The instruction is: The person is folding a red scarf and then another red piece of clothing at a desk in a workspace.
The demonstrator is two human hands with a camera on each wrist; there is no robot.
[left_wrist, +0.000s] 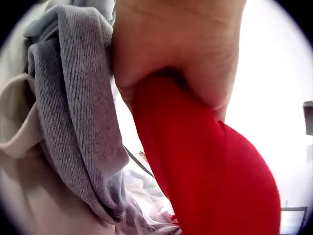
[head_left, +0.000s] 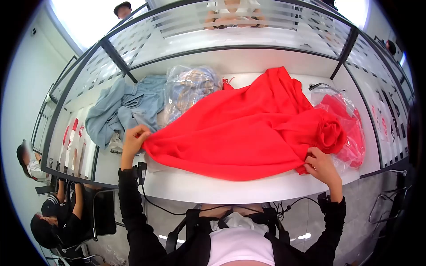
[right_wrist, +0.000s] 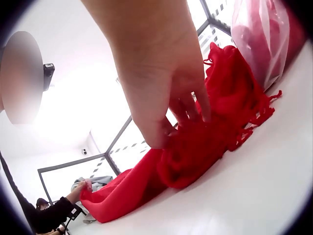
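A large red scarf (head_left: 230, 128) with a tasselled fringe lies spread and wrinkled across the white table. My left hand (head_left: 135, 139) pinches its left corner; in the left wrist view the red fabric (left_wrist: 195, 161) comes out from under that hand (left_wrist: 176, 49). At the front right edge my right hand (head_left: 323, 166) grips a bunched part of the scarf. Seen from the right wrist, the fingers of this hand (right_wrist: 161, 83) curl into the gathered cloth, with the fringe (right_wrist: 249, 129) hanging beside it. The right end of the scarf is twisted into a roll.
Behind my left hand lie light-blue denim clothes (head_left: 120, 106), beside a plaid garment in a clear plastic bag (head_left: 191, 91). At the right is another clear bag (head_left: 350, 128) with red cloth in it. A dark-framed partition (head_left: 230, 46) surrounds the table (head_left: 199, 188). A cable hangs below the front edge.
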